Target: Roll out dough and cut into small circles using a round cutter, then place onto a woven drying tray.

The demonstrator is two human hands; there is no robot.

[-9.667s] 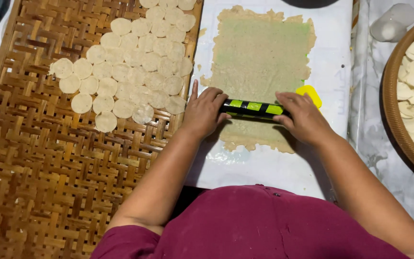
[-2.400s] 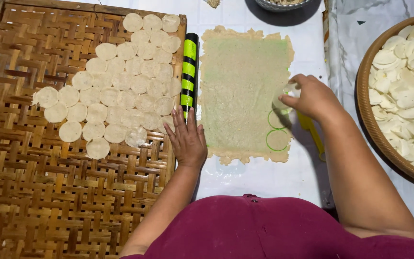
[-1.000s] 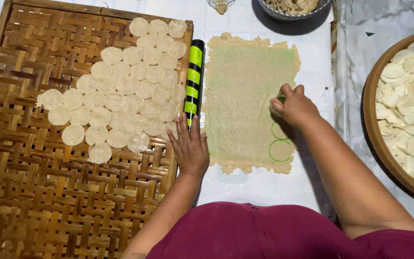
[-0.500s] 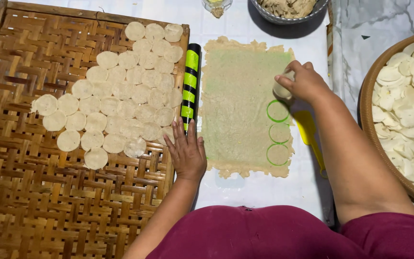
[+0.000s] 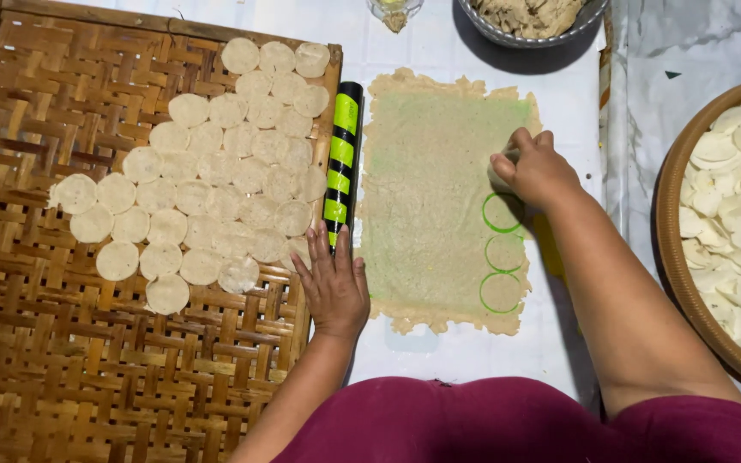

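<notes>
- Your right hand [image 5: 538,167] is curled shut around a small round cutter that your fingers almost wholly hide, pressing it into the dough sheet [image 5: 430,197] at the sheet's right edge, toward its far end.
- Just nearer you than that hand, three cut circles [image 5: 503,253] line the same right edge, one after another, each showing a green ring.
- The dough sheet is a thin, ragged-edged rectangle lying on the white surface [image 5: 465,351] in the middle, between the woven tray and the bowl.
- Your left hand [image 5: 334,287] lies flat and open, fingers together, holding nothing; it rests where the sheet's near left corner meets the tray's right rim, fingertips at the near end of the rolling pin.
- The black and green rolling pin [image 5: 342,163] lies lengthwise along the sheet's left edge, against the tray.
- The woven bamboo tray [image 5: 87,369] covers the left side of the surface and carries pale dough discs [image 5: 207,171] in overlapping rows in its far right part.
- At the right edge, a brown round bowl [image 5: 675,283] is heaped with more pale discs.
- At the far edge stands a metal bowl of dough [image 5: 532,19].
</notes>
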